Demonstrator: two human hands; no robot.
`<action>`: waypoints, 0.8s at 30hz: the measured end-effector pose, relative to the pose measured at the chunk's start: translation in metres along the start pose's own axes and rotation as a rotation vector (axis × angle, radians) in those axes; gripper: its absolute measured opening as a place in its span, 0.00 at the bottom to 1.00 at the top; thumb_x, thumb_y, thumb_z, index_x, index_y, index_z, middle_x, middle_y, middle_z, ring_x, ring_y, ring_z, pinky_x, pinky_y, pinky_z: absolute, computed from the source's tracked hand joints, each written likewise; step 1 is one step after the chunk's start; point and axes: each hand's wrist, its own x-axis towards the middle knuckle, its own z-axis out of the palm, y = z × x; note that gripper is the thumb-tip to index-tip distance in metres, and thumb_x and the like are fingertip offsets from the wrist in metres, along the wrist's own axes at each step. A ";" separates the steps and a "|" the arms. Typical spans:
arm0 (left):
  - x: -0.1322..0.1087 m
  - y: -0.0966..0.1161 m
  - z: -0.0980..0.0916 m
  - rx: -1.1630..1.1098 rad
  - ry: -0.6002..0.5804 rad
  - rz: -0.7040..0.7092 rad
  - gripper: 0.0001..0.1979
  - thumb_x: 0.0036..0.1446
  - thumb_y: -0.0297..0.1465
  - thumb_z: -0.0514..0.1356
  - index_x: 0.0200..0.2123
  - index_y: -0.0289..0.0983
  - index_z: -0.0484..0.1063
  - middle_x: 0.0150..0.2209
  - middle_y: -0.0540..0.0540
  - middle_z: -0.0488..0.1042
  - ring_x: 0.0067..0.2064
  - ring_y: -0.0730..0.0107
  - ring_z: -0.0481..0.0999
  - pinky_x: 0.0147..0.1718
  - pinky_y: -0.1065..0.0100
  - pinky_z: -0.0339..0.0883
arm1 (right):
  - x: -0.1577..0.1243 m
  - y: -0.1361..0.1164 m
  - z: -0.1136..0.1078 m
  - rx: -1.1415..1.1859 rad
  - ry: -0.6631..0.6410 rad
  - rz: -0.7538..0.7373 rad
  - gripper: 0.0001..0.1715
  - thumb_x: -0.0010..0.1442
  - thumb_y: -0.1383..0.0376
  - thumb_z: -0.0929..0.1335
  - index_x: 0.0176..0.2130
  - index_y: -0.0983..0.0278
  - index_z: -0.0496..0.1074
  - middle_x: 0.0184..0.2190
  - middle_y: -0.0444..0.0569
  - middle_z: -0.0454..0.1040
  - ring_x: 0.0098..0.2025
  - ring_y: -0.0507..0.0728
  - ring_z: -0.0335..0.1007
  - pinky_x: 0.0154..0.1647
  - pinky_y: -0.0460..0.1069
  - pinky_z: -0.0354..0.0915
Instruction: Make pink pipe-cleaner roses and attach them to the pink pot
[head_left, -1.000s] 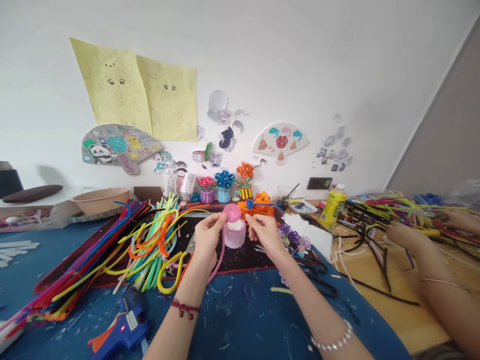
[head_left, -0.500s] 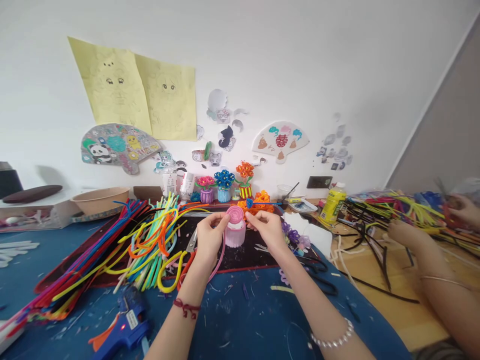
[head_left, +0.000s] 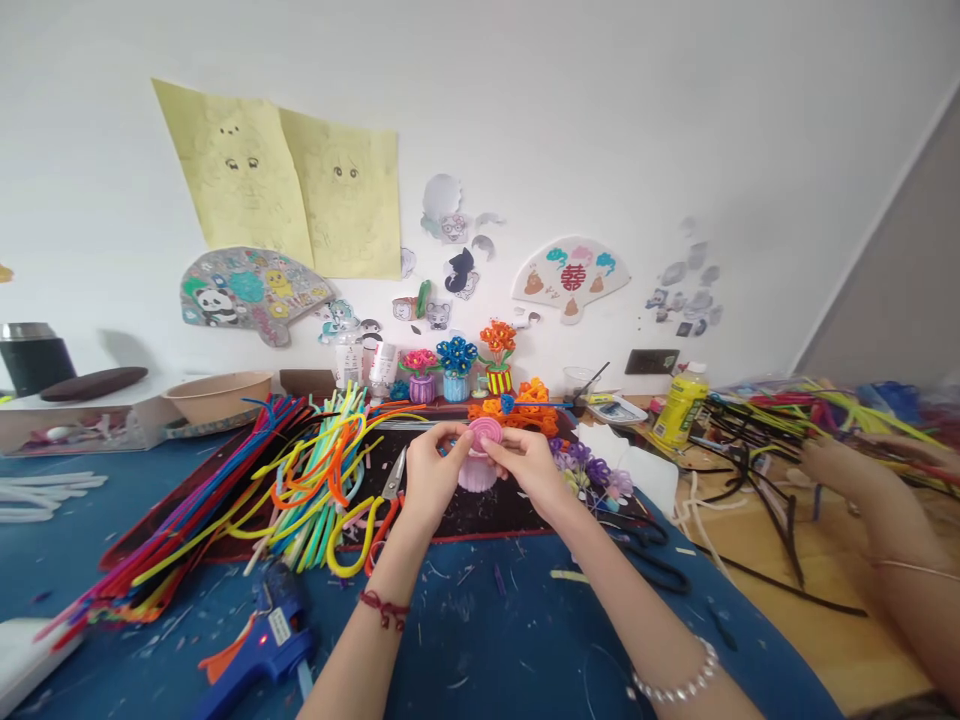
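Between my fingertips is a flat pink spiral disc [head_left: 486, 431], seemingly a coiled pipe cleaner. My left hand [head_left: 433, 468] pinches its left rim. The thumb and fingers of my right hand [head_left: 534, 474] close on its right side. Directly below the disc, a ribbed pale pink pot [head_left: 478, 476] stands on the dark mat [head_left: 450, 520], its top partly hidden by disc and fingers. I cannot tell whether the disc touches the pot. Scissors [head_left: 393, 478] with red-orange handles lie left of my left hand.
A blue glue gun [head_left: 262, 640] with a lit red light lies front left. Pipe cleaner bundles [head_left: 322, 470] spread at left. Small pots of flowers [head_left: 456, 370] line the wall. Purple flowers [head_left: 589, 470] and a yellow bottle [head_left: 679, 405] are at right. Another person's arm [head_left: 877, 510] reaches in.
My hands have come closer together, and my right hand now grips the disc's edge. The pink strand that hung by my left wrist no longer shows. The whole view has shifted slightly.
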 end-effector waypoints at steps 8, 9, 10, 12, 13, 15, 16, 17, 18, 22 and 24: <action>0.001 -0.005 -0.003 0.039 -0.021 -0.007 0.08 0.49 0.35 0.66 0.28 0.35 0.80 0.29 0.45 0.80 0.30 0.67 0.73 0.32 0.68 0.64 | -0.002 0.004 0.002 0.008 -0.013 0.030 0.27 0.45 0.44 0.76 0.28 0.66 0.77 0.19 0.47 0.74 0.18 0.53 0.65 0.19 0.48 0.63; 0.001 -0.005 -0.003 0.040 -0.022 -0.008 0.08 0.49 0.35 0.66 0.28 0.35 0.80 0.29 0.45 0.80 0.30 0.67 0.73 0.32 0.68 0.64 | -0.001 0.004 0.001 0.000 -0.011 0.028 0.27 0.46 0.44 0.76 0.28 0.66 0.77 0.19 0.47 0.74 0.18 0.53 0.65 0.19 0.48 0.62; 0.001 -0.005 -0.003 0.041 -0.022 -0.009 0.08 0.49 0.35 0.66 0.28 0.35 0.80 0.29 0.45 0.80 0.29 0.67 0.73 0.32 0.68 0.63 | 0.000 0.003 0.001 -0.009 -0.005 0.024 0.27 0.46 0.44 0.75 0.28 0.66 0.77 0.19 0.48 0.75 0.18 0.53 0.65 0.19 0.48 0.62; 0.002 -0.005 -0.003 0.040 -0.021 -0.010 0.09 0.50 0.35 0.66 0.28 0.34 0.79 0.29 0.45 0.80 0.30 0.68 0.73 0.32 0.68 0.64 | 0.002 0.000 -0.001 -0.035 0.034 0.005 0.26 0.47 0.45 0.75 0.31 0.65 0.78 0.19 0.47 0.75 0.17 0.53 0.65 0.18 0.48 0.61; 0.002 -0.005 -0.003 0.039 -0.021 -0.011 0.10 0.51 0.36 0.65 0.29 0.34 0.79 0.30 0.45 0.80 0.30 0.68 0.73 0.32 0.68 0.64 | 0.003 -0.003 -0.002 -0.050 0.074 -0.012 0.26 0.47 0.46 0.75 0.33 0.65 0.78 0.20 0.47 0.75 0.17 0.54 0.65 0.18 0.48 0.61; 0.002 -0.006 -0.002 0.040 -0.024 -0.013 0.10 0.53 0.36 0.65 0.31 0.34 0.79 0.31 0.45 0.80 0.31 0.68 0.74 0.33 0.68 0.66 | 0.000 -0.015 -0.004 -0.087 0.189 -0.066 0.22 0.49 0.49 0.75 0.35 0.63 0.77 0.20 0.45 0.74 0.20 0.54 0.66 0.20 0.48 0.62; 0.003 -0.007 -0.002 0.045 -0.028 -0.014 0.10 0.54 0.36 0.65 0.31 0.33 0.78 0.31 0.46 0.79 0.31 0.68 0.74 0.34 0.67 0.66 | -0.004 -0.022 -0.004 -0.105 0.255 -0.105 0.19 0.50 0.50 0.75 0.32 0.63 0.76 0.21 0.45 0.74 0.22 0.55 0.67 0.24 0.49 0.64; 0.003 -0.008 -0.003 0.054 -0.033 -0.015 0.10 0.55 0.36 0.65 0.31 0.33 0.78 0.30 0.46 0.79 0.31 0.68 0.75 0.34 0.67 0.67 | -0.011 -0.032 -0.005 -0.120 0.303 -0.142 0.18 0.53 0.51 0.74 0.26 0.62 0.74 0.21 0.46 0.73 0.24 0.55 0.68 0.27 0.50 0.65; 0.003 -0.009 -0.003 0.066 -0.041 -0.016 0.10 0.56 0.35 0.65 0.32 0.33 0.77 0.30 0.47 0.78 0.32 0.68 0.75 0.35 0.66 0.68 | -0.021 -0.041 -0.006 -0.129 0.325 -0.174 0.22 0.58 0.51 0.71 0.21 0.62 0.71 0.20 0.46 0.72 0.25 0.56 0.68 0.29 0.51 0.66; 0.005 -0.014 -0.004 0.126 -0.089 -0.019 0.10 0.63 0.36 0.62 0.40 0.33 0.74 0.38 0.47 0.77 0.37 0.67 0.77 0.38 0.61 0.74 | -0.073 -0.079 -0.022 -0.165 0.186 -0.501 0.17 0.67 0.54 0.66 0.30 0.57 0.76 0.32 0.50 0.78 0.39 0.62 0.75 0.39 0.55 0.71; 0.005 -0.016 -0.004 0.142 -0.109 -0.024 0.12 0.64 0.36 0.61 0.44 0.34 0.73 0.42 0.45 0.77 0.40 0.66 0.78 0.39 0.60 0.75 | -0.093 -0.094 -0.042 -0.212 0.112 -0.564 0.09 0.67 0.55 0.67 0.40 0.53 0.77 0.39 0.51 0.79 0.43 0.62 0.75 0.40 0.56 0.73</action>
